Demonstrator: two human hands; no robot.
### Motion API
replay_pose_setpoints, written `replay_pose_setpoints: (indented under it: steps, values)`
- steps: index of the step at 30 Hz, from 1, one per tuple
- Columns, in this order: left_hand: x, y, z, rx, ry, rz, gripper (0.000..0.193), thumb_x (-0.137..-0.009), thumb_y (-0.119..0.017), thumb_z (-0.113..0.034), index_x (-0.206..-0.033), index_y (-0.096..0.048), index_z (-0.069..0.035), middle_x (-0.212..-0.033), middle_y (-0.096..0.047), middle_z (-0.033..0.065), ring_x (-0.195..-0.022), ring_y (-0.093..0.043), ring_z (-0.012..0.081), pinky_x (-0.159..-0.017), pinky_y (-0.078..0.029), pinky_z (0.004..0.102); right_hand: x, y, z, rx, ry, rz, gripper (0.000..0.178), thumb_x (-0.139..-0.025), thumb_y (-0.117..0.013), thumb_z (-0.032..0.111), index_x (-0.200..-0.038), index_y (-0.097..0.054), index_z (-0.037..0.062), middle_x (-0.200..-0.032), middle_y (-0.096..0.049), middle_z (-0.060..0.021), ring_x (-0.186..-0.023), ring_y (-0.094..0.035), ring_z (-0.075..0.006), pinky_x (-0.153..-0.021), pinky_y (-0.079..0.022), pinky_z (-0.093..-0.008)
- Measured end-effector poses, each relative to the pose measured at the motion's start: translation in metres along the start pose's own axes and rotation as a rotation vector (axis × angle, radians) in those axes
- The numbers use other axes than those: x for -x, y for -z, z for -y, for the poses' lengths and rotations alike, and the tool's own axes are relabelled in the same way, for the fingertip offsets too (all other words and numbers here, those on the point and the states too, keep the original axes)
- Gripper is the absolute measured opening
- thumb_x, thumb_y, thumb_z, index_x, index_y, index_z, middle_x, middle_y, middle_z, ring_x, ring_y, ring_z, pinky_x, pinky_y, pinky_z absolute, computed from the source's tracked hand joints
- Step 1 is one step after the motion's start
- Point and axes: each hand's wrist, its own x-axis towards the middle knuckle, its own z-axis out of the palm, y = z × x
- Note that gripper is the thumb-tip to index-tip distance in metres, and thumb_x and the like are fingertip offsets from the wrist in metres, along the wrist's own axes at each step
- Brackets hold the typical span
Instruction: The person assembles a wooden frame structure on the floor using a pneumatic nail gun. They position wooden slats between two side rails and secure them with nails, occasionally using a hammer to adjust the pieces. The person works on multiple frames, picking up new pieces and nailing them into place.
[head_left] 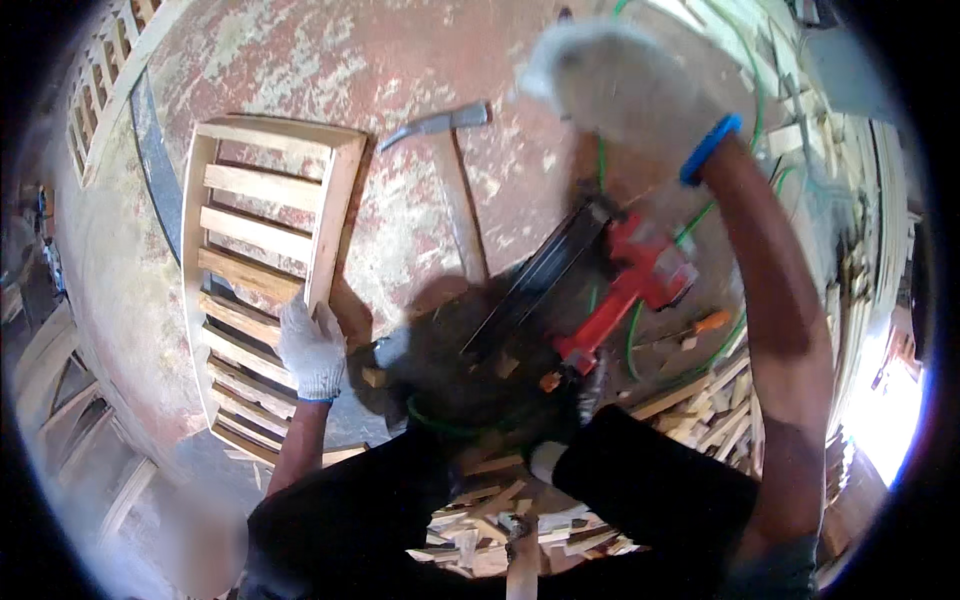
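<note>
My left hand [312, 350], in a white knit glove, is closed on the near side rail of a slatted wooden frame [258, 235]. The frame has several pale crosspieces between two long rails. My right hand [625, 85], gloved with a blue cuff, is lifted at the upper right and smeared by motion, so its fingers do not show clearly. A claw hammer [457, 190] with a wooden handle lies right of the frame. Below my right hand rests a red nail gun [625, 300] with a long black magazine, touched by neither hand.
A green air hose [632, 345] loops around the nail gun. An orange-handled tool [710, 321] lies beside it. Wood offcuts [720, 415] are heaped at the right and between my legs. Another slatted frame [105, 75] stands at the upper left; long boards [865, 280] are stacked at the right.
</note>
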Motion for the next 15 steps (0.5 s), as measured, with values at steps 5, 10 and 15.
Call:
replay_pose_setpoints:
  steps: [5, 10, 15]
  values:
    - [-0.001, 0.012, 0.009, -0.028, 0.009, 0.126, 0.038, -0.095, -0.059, -0.017, -0.128, -0.055, 0.002, -0.110, -0.062, 0.0245, -0.106, -0.058, 0.0448, -0.095, -0.046, 0.0530, 0.069, 0.045, 0.069, -0.064, -0.379, 0.254, 0.024, -0.093, -0.060, 0.027, -0.087, -0.068, 0.0057, -0.087, -0.071, -0.0186, -0.081, -0.072, -0.0355, -0.068, -0.058, -0.0477]
    - [-0.025, 0.069, -0.034, -0.308, 0.033, 0.413, 0.054, -0.089, -0.063, -0.027, -0.136, -0.051, -0.001, -0.120, -0.061, 0.0230, -0.117, -0.057, 0.0406, -0.104, -0.041, 0.0540, 0.233, 0.024, 0.117, -0.493, -0.839, 0.380, 0.041, -0.092, -0.060, 0.043, -0.098, -0.069, 0.0036, -0.088, -0.071, -0.0213, -0.083, -0.070, -0.0432, -0.078, -0.054, -0.0550]
    - [0.047, 0.195, -0.060, 0.092, 0.089, 0.624, 0.035, -0.101, -0.050, -0.029, -0.117, -0.060, 0.000, -0.097, -0.064, 0.0302, -0.087, -0.064, 0.0489, -0.080, -0.052, 0.0588, 0.519, -0.065, 0.267, -0.945, -1.134, 0.530, 0.034, -0.098, -0.055, 0.031, -0.115, -0.067, 0.0046, -0.110, -0.071, -0.0246, -0.099, -0.069, -0.0432, -0.083, -0.054, -0.0540]
